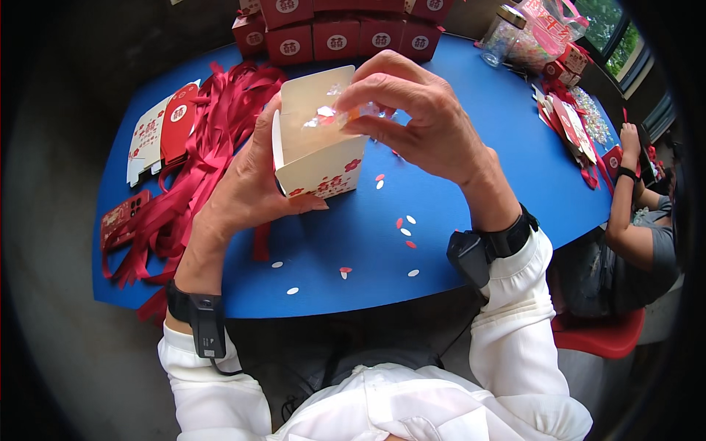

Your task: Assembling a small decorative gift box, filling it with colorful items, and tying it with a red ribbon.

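An open-topped cream paper gift box [315,170] with red flowers printed on it stands tilted over the blue table. My left hand [246,176] is closed round its left side, the thumb along the lower front. Over the box's opening, my right hand [423,110] pinches shiny, clear-wrapped candies [327,116] with orange and pinkish glints. These candies hang at the mouth of the box, partly hidden by my fingers. How far the inside is filled does not show.
Dark red ribbons [213,140] heap on the left, beside flat box blanks [151,136] and a phone [125,213]. Finished red boxes [336,38] are stacked behind. Small red and white paper ovals [406,231] lie about. At right are a clear jar [501,35] and another person's arm [625,195].
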Tool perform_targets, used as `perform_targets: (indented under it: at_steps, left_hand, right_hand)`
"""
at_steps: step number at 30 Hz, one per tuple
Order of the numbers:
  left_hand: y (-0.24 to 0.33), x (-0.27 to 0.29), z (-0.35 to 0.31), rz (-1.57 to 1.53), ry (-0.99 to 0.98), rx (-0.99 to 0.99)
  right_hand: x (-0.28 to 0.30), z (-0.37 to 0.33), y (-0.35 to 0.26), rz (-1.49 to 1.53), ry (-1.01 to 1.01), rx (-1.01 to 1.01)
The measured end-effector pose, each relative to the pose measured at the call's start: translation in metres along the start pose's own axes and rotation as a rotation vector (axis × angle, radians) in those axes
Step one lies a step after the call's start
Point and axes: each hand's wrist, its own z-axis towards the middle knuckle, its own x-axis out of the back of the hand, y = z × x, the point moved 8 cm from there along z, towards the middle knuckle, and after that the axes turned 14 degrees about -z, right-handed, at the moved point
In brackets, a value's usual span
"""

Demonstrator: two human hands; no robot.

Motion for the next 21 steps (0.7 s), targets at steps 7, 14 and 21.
perform_targets:
  at_steps: [7, 14, 21]
  left_hand:
    - [0.005, 0.002, -0.001, 0.030, -0.013, -0.009]
    - [0.003, -0.004, 0.000, 0.073, -0.024, -0.026]
    - [-0.009, -0.001, -0.001, 0.017, -0.009, 0.106]
  right_hand:
    - [-0.006, 0.004, -0.001, 0.107, -0.089, 0.036]
    - [-0.012, 0.003, 0.001, -0.153, -0.150, 0.149]
    - [0.004, -0.004, 0.019, 0.103, 0.008, -0.081]
